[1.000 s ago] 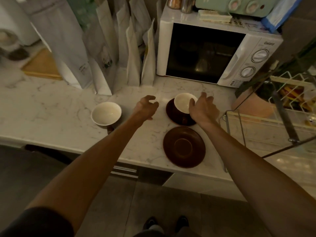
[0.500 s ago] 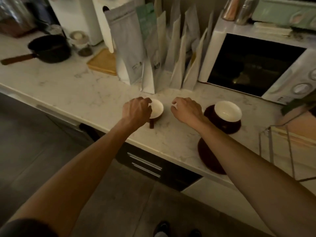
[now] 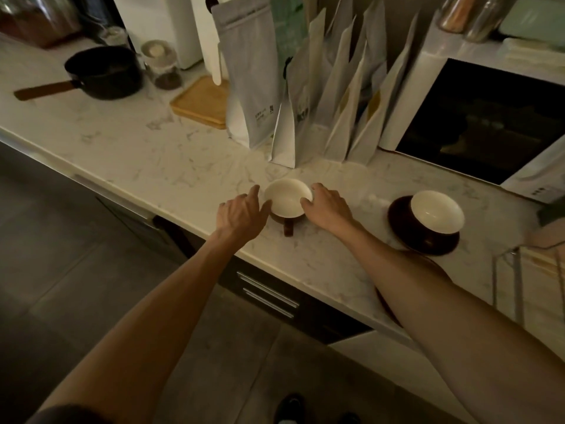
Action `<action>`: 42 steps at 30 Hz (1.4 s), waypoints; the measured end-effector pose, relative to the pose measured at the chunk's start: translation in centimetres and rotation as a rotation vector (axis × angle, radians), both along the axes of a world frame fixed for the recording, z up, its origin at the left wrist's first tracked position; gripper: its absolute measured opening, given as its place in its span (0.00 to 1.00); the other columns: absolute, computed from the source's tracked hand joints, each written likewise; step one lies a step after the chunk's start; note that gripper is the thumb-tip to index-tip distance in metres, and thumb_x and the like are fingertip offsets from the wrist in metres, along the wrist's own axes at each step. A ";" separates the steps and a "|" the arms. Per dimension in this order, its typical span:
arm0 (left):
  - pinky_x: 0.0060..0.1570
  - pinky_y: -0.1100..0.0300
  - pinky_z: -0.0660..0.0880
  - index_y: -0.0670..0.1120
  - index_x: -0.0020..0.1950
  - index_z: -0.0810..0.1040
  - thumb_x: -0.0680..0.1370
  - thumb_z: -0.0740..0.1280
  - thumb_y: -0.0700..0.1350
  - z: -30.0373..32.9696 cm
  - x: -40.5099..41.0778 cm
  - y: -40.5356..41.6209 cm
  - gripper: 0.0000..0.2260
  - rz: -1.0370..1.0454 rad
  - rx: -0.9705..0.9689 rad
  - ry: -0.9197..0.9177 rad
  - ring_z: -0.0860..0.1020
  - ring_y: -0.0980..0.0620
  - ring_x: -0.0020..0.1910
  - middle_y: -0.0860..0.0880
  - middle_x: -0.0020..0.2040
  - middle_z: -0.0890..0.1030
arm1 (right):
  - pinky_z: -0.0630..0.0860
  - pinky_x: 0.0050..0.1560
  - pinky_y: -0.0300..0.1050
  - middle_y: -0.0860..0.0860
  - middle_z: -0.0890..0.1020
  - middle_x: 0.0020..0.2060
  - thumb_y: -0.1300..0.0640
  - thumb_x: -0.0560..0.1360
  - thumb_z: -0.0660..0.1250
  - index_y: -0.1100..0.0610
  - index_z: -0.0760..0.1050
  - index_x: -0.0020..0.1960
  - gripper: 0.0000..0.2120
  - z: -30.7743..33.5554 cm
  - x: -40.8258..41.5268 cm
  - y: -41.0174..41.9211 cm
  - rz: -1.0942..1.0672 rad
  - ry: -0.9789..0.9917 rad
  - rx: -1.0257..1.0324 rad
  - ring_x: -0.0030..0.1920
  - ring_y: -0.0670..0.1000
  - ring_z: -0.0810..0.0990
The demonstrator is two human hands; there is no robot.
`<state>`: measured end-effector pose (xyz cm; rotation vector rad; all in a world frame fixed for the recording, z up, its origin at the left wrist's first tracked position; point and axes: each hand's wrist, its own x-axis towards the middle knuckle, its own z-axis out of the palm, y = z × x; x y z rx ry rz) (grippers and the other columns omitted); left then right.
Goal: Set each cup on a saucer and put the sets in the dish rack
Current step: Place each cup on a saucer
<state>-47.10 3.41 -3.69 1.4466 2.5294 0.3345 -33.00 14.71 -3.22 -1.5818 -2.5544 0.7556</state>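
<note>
Head view: marble tabletop (image 3: 128,154) carries, at right, a wire dish rack (image 3: 516,289) at the frame edge and one cup on its saucer (image 3: 428,237). A second dark saucer (image 3: 385,301) shows only as a sliver behind the right forearm. The loose cup (image 3: 288,198) stands upright between both hands, handle pointing toward the tabletop edge. Left hand (image 3: 241,214) and right hand (image 3: 328,206) flank it equally near, each grip wide, fingers touching the rim, nothing lifted.

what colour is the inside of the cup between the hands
Cream white inside the cup, seen in the head view.
</note>
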 end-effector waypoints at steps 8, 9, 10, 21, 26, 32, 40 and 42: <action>0.45 0.50 0.77 0.40 0.73 0.59 0.81 0.53 0.56 -2.4 0.0 1.9 0.27 -0.016 0.113 -0.279 0.81 0.38 0.49 0.36 0.54 0.81 | 0.83 0.47 0.58 0.59 0.78 0.60 0.58 0.78 0.57 0.56 0.66 0.71 0.21 -0.3 -0.5 -0.2 -0.111 0.216 -0.260 0.51 0.62 0.83; 0.41 0.54 0.76 0.40 0.72 0.60 0.81 0.54 0.55 -2.5 0.0 1.9 0.26 -0.024 0.139 -0.297 0.81 0.39 0.47 0.36 0.53 0.82 | 0.84 0.43 0.56 0.58 0.78 0.59 0.58 0.77 0.57 0.56 0.66 0.71 0.22 -0.2 -0.5 -0.2 -0.131 0.239 -0.276 0.48 0.61 0.84; 0.37 0.58 0.73 0.40 0.71 0.62 0.81 0.55 0.55 -2.5 0.0 1.9 0.25 -0.034 0.165 -0.308 0.81 0.40 0.45 0.37 0.52 0.82 | 0.84 0.42 0.56 0.58 0.78 0.59 0.59 0.77 0.57 0.56 0.67 0.71 0.22 -0.2 -0.5 -0.3 -0.139 0.242 -0.270 0.47 0.61 0.84; 0.44 0.52 0.76 0.41 0.69 0.65 0.79 0.56 0.59 -0.3 2.7 2.0 0.26 -0.112 0.205 -0.273 0.81 0.39 0.48 0.38 0.53 0.82 | 0.85 0.37 0.53 0.60 0.82 0.54 0.63 0.75 0.57 0.58 0.72 0.67 0.20 1.4 2.8 -1.1 -0.226 0.318 -0.250 0.38 0.59 0.86; 0.40 0.56 0.73 0.43 0.67 0.67 0.78 0.58 0.62 0.8 5.6 1.9 0.27 -0.219 0.226 -0.296 0.81 0.43 0.46 0.40 0.52 0.82 | 0.85 0.36 0.52 0.58 0.83 0.52 0.63 0.75 0.59 0.56 0.72 0.67 0.20 2.5 6.6 -2.1 -0.309 0.368 -0.217 0.37 0.57 0.86; 0.39 0.57 0.73 0.43 0.67 0.67 0.77 0.57 0.63 1.7 10.2 2.1 0.28 -0.347 0.221 -0.293 0.81 0.44 0.46 0.41 0.53 0.82 | 0.85 0.35 0.52 0.55 0.81 0.51 0.62 0.77 0.61 0.56 0.71 0.68 0.20 3.3 12.4 -3.4 -0.390 0.396 -0.199 0.35 0.54 0.87; 0.42 0.52 0.80 0.43 0.68 0.66 0.77 0.58 0.63 1.4 17.7 1.6 0.29 -0.508 0.228 -0.317 0.82 0.45 0.45 0.42 0.52 0.82 | 0.85 0.37 0.52 0.52 0.80 0.50 0.61 0.76 0.61 0.55 0.72 0.67 0.19 3.5 20.6 -6.8 -0.547 0.423 -0.147 0.33 0.54 0.86; 0.44 0.50 0.81 0.43 0.68 0.66 0.77 0.58 0.63 1.1 19.2 1.5 0.29 -0.523 0.210 -0.312 0.82 0.45 0.46 0.42 0.52 0.82 | 0.85 0.37 0.52 0.53 0.80 0.51 0.60 0.76 0.61 0.54 0.72 0.67 0.19 3.2 22.1 -7.3 -0.574 0.415 -0.148 0.33 0.54 0.86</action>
